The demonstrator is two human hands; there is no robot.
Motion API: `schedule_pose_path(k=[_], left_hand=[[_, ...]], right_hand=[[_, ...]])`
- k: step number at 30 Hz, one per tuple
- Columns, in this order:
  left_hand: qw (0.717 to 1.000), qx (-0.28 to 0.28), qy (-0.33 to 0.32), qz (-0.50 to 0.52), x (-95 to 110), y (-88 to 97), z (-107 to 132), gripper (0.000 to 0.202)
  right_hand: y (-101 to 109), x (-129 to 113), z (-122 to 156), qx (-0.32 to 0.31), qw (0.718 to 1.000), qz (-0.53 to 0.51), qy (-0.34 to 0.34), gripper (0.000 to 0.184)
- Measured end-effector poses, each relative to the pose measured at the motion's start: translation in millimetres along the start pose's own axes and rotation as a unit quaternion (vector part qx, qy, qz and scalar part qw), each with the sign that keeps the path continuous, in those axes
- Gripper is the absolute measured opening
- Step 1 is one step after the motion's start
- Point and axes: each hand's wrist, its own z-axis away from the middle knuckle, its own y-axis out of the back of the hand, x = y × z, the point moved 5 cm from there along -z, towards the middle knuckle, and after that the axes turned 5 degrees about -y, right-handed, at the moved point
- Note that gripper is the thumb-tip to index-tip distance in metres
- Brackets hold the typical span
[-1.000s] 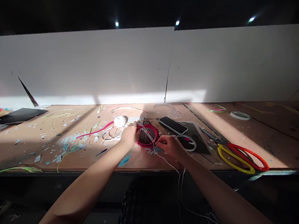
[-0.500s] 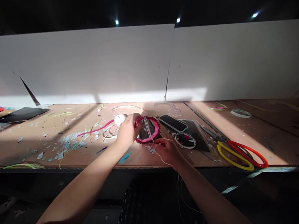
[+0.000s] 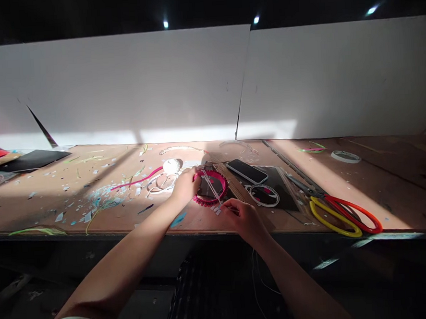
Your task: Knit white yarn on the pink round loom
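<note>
We have a round magenta ring with a ruffled outer edge (image 3: pixel 225 186) near the front edge of the brown, scrap-strewn tabletop (image 3: pixel 123 218). Its opening faces upward and tilts toward us; being round, the ring shows no clear long axis. Whether it rests on the surface or is held just above, we cannot tell. Several strands of thin white cord (image 3: pixel 212 187) cross the opening slantwise, from the far-left rim to the near-right rim.

Our left hand (image 3: pixel 186 187) grips the ring at its left rim, the fingers curled around it. Our right hand (image 3: pixel 243 215) is at the near-right side, thumb and fingertips pinched on the cord where it leaves the ring; we cannot tell whether those fingertips touch the rim too.

Just beyond the left hand we see a white, ball-like round object (image 3: pixel 172 166), pale thin hoops (image 3: pixel 162 184) and a narrow magenta strip (image 3: pixel 138 180) trailing leftward. To the right of the ring, a white-edged phone with a dark screen (image 3: pixel 247 171) slants from far left to near right, and nearer us a flat white hoop (image 3: pixel 264 195) lies partly over a black sheet (image 3: pixel 289 198). Farther right are large scissors with one yellow and one red handle (image 3: pixel 319 196), blades pointing away to the left, handles toward us. Beyond them lies a flat white ring (image 3: pixel 345 156). White panels (image 3: pixel 121 83) stand behind the tabletop.
</note>
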Motion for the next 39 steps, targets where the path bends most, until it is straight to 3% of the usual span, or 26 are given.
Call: schedule_pose_path(k=[4,7,13,17,20,22,24,27,30,34,39], left_hand=[[0.999,-0.049,0.018,-0.014,-9,-15.5,1,0.030],[0.997,-0.065,0.027,-0.031,-14,-20.1,3,0.030],[0.999,-0.029,-0.004,-0.042,-7,-10.9,9,0.027],[0.997,-0.043,-0.067,0.005,10,-3.4,20,0.022],[0.993,-0.048,-0.093,0.054,22,-0.3,31,0.021],[0.990,-0.035,-0.070,0.115,28,0.5,39,0.020],[0.983,-0.021,-0.007,0.184,29,-1.6,47,0.019],[0.945,-0.061,0.098,0.306,30,-14.4,59,0.028],[0.870,-0.090,0.174,0.452,34,-26.9,68,0.040],[0.803,-0.078,0.205,0.555,38,-34.0,70,0.042],[0.765,-0.055,0.227,0.600,39,-40.0,71,0.035]], right_hand=[[2,4,0,-0.004,0.999,0.051,0.005,0.020],[15,8,-2,0.005,0.998,0.055,0.004,0.022],[46,4,-2,0.048,0.993,0.103,0.019,0.028],[38,-4,-6,0.020,0.995,0.085,0.046,0.017],[24,-14,-11,0.017,0.990,0.094,0.105,0.015],[18,-19,-15,0.032,0.984,0.104,0.140,0.016],[14,-22,-16,0.054,0.983,0.098,0.149,0.016],[11,-25,-10,0.097,0.983,0.068,0.143,0.016],[6,-28,4,0.134,0.976,0.076,0.153,0.017],[0,-27,17,0.164,0.964,0.135,0.160,0.021],[2,-27,23,0.172,0.954,0.180,0.167,0.024]])
